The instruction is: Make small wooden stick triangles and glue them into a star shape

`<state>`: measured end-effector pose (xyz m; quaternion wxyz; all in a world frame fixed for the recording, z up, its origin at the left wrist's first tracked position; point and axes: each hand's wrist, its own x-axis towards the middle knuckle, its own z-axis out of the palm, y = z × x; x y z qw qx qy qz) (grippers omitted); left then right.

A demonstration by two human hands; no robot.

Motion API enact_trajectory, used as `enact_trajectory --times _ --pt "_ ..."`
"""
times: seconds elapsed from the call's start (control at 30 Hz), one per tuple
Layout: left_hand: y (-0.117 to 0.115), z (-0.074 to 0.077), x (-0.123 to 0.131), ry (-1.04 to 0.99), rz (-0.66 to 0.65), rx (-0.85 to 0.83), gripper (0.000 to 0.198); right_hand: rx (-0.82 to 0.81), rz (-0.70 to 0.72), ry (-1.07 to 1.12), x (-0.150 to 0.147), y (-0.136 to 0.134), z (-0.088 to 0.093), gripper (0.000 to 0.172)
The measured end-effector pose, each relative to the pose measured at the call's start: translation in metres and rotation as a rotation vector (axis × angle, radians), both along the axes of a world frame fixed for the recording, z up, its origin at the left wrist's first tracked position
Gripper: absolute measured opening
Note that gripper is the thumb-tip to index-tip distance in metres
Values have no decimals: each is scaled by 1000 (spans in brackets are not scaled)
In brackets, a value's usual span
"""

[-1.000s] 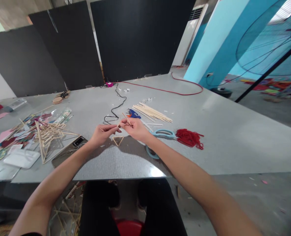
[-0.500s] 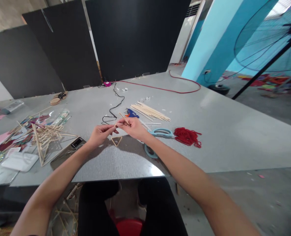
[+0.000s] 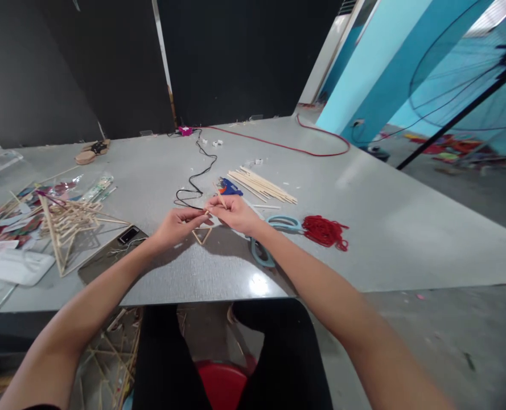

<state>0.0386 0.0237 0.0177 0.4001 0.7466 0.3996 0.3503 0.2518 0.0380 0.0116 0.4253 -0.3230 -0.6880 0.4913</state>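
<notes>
Over the front part of the table, my left hand (image 3: 181,225) and my right hand (image 3: 234,213) meet with their fingertips pinched close together. A thin wooden stick (image 3: 219,195) slants up out of my right hand's fingers. My left fingertips close on the stick's lower end, which is mostly hidden by the fingers. Just below the hands, a small triangle of sticks (image 3: 202,236) lies on the table. Behind my right hand is a blue glue gun (image 3: 229,187). Light-blue-handled scissors (image 3: 263,253) lie partly under my right forearm.
Loose wooden sticks (image 3: 266,187) lie beyond my right hand, and red yarn (image 3: 324,230) sits right of the scissors. On the left are a stick star frame (image 3: 56,239), a white box (image 3: 19,266) and a phone (image 3: 128,234). A black cable (image 3: 208,166) winds towards the back.
My view has tilted and shifted slightly, so the table sits higher. Both hands stay together at the stick, with the fingers moved a little; the triangle lies where it was.
</notes>
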Motion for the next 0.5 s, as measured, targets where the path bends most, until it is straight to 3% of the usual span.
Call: enact_trajectory --times 0.2,0.27,0.4,0.5 --pt "-1 2 4 -249 13 -226 40 -177 -109 317 -8 7 -9 47" --pt "0 3 4 -317 27 -299 42 -170 -117 393 -8 10 -9 54" --pt "4 4 1 -364 59 -364 41 -96 -242 428 -7 12 -7 56" --pt "5 3 -1 -351 78 -345 38 -227 -191 375 -8 11 -8 54"
